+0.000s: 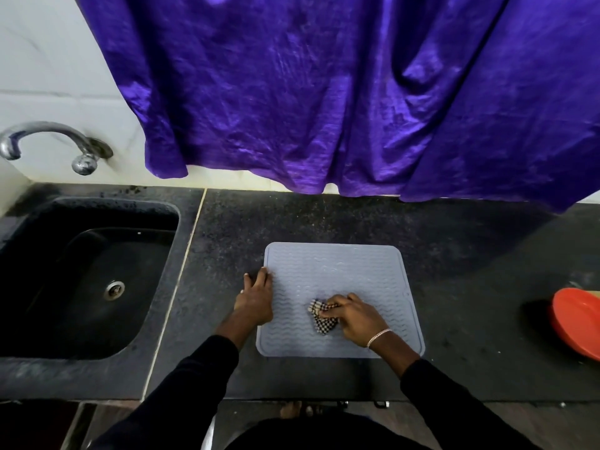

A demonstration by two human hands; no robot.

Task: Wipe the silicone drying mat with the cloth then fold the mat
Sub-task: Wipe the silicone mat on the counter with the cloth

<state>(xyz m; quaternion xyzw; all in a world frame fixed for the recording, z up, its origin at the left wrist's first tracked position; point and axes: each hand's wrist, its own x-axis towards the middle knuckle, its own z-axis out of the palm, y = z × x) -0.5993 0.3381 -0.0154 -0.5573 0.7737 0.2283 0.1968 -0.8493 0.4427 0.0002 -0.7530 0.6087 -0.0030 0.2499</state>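
While the silicone drying mat [341,271] lies flat on the dark speckled desk [454,254], it sits toward the front edge, about midway along it and just right of the sink [81,280]; it is a pale grey-blue, nearly square sheet with rounded corners, a low raised rim and rows of wavy ridges across its face; its front edge runs close to the desk's front edge, and its back edge is well short of the wall. The left hand [255,300] lies flat with its fingers straight and close together, pressing on the mat's left edge, part on the mat and part on the desk. The right hand [352,315] has its fingers curled round a bunched cloth [319,316], checked in dark and light, which it holds against the front middle of the mat; a thin bracelet [378,337] circles that wrist, and both arms are in dark sleeves. Much of the cloth is hidden under the fingers, so its full shape cannot be told. A purple curtain [324,92] hangs over the desk's back edge; a metal tap [48,141] juts from the wall above the sink. At the desk's right end a red dish [574,323] is cut off by the frame, and what lies behind it is too small to make out.
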